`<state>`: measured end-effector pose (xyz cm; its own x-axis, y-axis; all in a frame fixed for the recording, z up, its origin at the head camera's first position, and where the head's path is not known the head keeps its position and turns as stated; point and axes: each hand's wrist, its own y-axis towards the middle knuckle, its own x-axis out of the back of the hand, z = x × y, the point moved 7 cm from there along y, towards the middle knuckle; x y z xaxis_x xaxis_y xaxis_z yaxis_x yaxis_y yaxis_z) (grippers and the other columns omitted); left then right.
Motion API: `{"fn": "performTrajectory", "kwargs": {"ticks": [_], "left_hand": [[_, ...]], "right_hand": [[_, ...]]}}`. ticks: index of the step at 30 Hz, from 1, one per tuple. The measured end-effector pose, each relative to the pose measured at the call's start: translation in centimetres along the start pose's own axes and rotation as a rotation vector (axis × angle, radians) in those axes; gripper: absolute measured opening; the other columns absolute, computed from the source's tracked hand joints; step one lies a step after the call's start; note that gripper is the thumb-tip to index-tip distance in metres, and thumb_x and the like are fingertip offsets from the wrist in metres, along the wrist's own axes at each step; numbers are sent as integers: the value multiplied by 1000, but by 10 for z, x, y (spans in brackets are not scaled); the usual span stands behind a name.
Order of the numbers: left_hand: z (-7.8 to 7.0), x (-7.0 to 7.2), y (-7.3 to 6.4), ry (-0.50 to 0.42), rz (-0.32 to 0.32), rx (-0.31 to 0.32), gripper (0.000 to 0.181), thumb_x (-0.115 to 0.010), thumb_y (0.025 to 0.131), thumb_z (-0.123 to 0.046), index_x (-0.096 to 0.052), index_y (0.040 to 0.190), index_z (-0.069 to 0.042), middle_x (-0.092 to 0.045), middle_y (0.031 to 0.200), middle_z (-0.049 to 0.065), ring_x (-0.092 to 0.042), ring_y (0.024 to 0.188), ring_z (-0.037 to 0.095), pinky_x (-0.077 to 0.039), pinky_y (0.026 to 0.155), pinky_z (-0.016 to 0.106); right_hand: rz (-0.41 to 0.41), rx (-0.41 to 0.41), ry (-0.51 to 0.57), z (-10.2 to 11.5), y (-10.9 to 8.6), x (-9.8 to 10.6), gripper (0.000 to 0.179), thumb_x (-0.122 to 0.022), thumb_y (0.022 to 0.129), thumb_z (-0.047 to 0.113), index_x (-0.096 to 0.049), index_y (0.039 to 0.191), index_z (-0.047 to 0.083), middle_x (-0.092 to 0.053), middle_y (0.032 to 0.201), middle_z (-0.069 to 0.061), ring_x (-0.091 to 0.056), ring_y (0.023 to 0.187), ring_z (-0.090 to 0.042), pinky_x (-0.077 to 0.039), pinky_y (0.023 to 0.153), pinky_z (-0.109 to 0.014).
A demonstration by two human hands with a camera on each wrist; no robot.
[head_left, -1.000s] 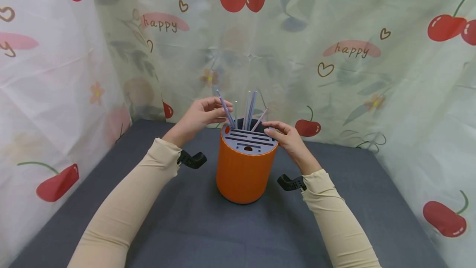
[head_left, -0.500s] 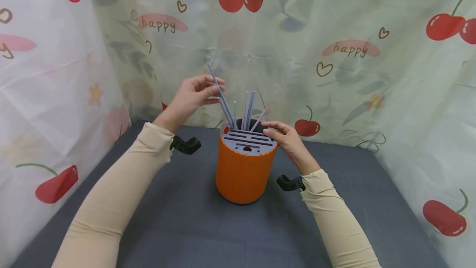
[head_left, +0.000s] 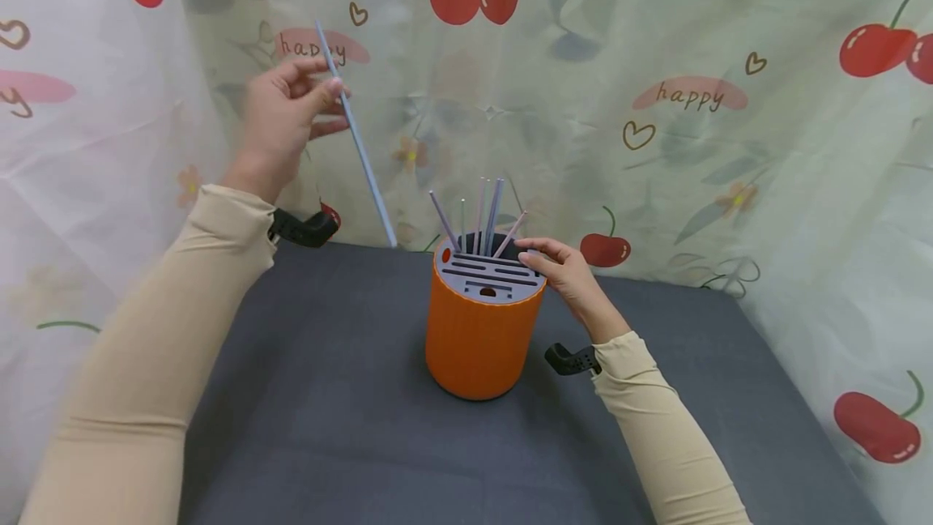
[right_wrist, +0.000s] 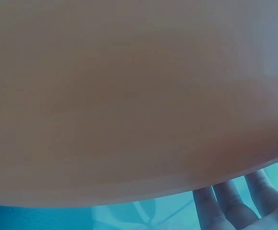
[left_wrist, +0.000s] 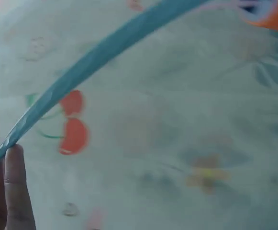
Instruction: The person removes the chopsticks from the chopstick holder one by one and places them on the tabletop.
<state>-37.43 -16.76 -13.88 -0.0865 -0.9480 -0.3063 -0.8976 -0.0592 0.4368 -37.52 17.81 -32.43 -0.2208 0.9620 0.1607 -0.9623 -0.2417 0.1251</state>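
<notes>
In the head view my left hand [head_left: 287, 116] is raised at the upper left, pinching a long light-blue straw [head_left: 368, 172] between thumb and fingers. The straw slants down to the right, its lower end in the air left of the holder. In the left wrist view the straw [left_wrist: 81, 69] crosses from the fingertips to the top edge. An orange round knife holder [head_left: 481, 347] with a grey slotted top stands upright on the table. My right hand [head_left: 568, 278] holds its right rim. In the right wrist view, fingers [right_wrist: 232, 206] reach to the holder's wall [right_wrist: 129, 110].
Several thin straws [head_left: 492, 213], purple, pink and pale green, stand in the holder's dark rear opening. A dark grey cloth [head_left: 350, 395] covers the table. Curtains [head_left: 554, 104] printed with cherries enclose the back and sides.
My left hand has drawn the light-blue straw out of the holder and carried it up and to the left. The right hand and the holder have stayed in place.
</notes>
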Motion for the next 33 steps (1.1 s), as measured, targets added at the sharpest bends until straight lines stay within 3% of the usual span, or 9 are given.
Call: {"fn": "performTrajectory", "kwargs": {"ticks": [4, 10, 13, 16, 19, 24, 28, 33], "left_hand": [[71, 17, -14, 170, 7, 202, 41, -68, 82, -4, -58, 121, -4, -67, 82, 9, -64, 65, 17, -57, 64, 30], [182, 36, -44, 379, 85, 413, 46, -64, 87, -5, -50, 131, -2, -67, 86, 10, -63, 64, 15, -57, 71, 39], [227, 43, -59, 453, 116, 492, 45, -64, 87, -5, -51, 130, -2, -66, 94, 18, -63, 63, 15, -56, 73, 41], [262, 50, -72, 507, 125, 551, 45, -65, 86, -6, -52, 129, -2, -62, 103, 26, -62, 62, 14, -57, 70, 39], [287, 56, -83, 531, 128, 593, 45, -64, 86, -5, -50, 129, 1, -62, 102, 27, -60, 59, 13, -58, 64, 35], [315, 63, -97, 532, 104, 703, 45, -65, 84, -1, -53, 127, 1, -61, 79, 11, -57, 53, 11, -56, 54, 29], [326, 64, -103, 543, 102, 771, 43, -66, 84, 0, -54, 125, 1, -57, 69, 6, -56, 50, 11, -56, 51, 28], [331, 63, -105, 581, 102, 790, 42, -68, 82, 1, -56, 122, 1, -56, 67, 6, -56, 48, 12, -56, 51, 29]], "right_hand": [[-1, 8, 7, 0, -1, 1, 40, -67, 86, 31, -59, 119, 10, -43, 136, -3, -36, 128, -21, -39, 100, -43], [2, -10, 11, -2, -1, 0, 43, -67, 85, 32, -58, 121, 10, -45, 133, -2, -44, 117, -22, -45, 94, -35], [1, -11, 7, -2, 0, 0, 43, -67, 85, 33, -59, 121, 10, -46, 132, -2, -46, 115, -21, -46, 92, -34], [4, -8, 4, -1, 1, 0, 43, -67, 85, 34, -59, 121, 11, -46, 131, -2, -47, 113, -21, -47, 91, -33], [8, -5, 6, 0, 2, -1, 42, -67, 85, 33, -60, 120, 12, -47, 131, -2, -48, 110, -21, -48, 89, -30], [18, -7, 18, 0, 1, -2, 39, -67, 86, 31, -60, 119, 12, -48, 129, -3, -50, 107, -21, -49, 87, -28], [20, -14, 27, -1, 0, -2, 40, -67, 85, 32, -60, 119, 12, -48, 129, -3, -50, 107, -21, -48, 89, -29], [19, -16, 23, -1, 0, 1, 42, -67, 86, 32, -59, 121, 11, -48, 128, -3, -50, 106, -21, -48, 89, -29]]}}
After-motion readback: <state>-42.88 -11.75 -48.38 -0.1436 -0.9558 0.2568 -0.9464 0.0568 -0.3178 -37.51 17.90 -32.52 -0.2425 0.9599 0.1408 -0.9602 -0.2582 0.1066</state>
